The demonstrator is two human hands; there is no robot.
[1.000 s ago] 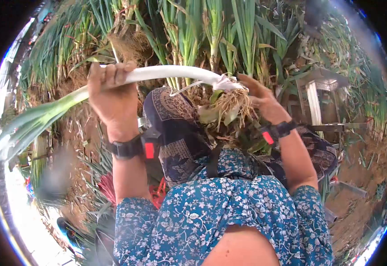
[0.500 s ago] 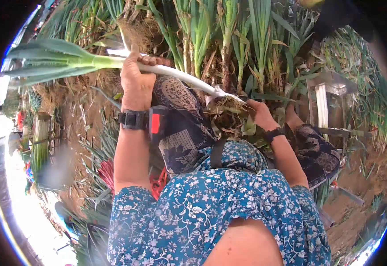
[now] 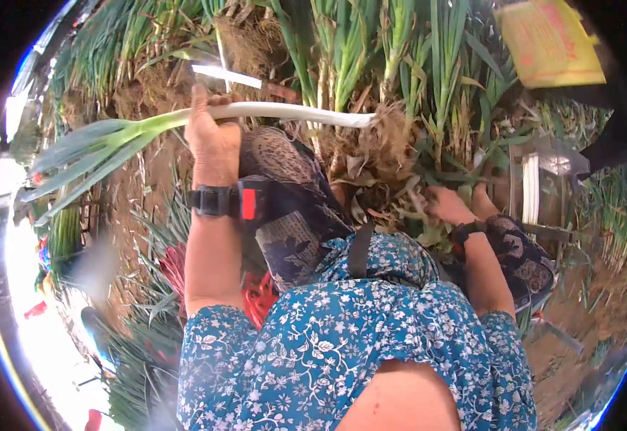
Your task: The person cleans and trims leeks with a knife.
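Note:
A leek with a clean white shaft and green leaves lies across the upper left, roots to the right. My left hand is wrapped around it where white turns to green. My right hand is down to the right, apart from the leek, its fingers closed on pale strips of leek skin, slightly blurred. Just beyond the leek is a shiny flat blade with a brownish handle. Peeled scraps lie between my knees.
Unpeeled leeks with dry roots stand in a row ahead. On the right, a metal stand holds white shafts. A yellow printed object shows at upper right. Red ties lie by my left side, with more leeks on the soil.
My right hand has left the leek's root end and moved down and right with skin strips. The leek's root end has swung up, its leaves down. The yellow object has come further into view.

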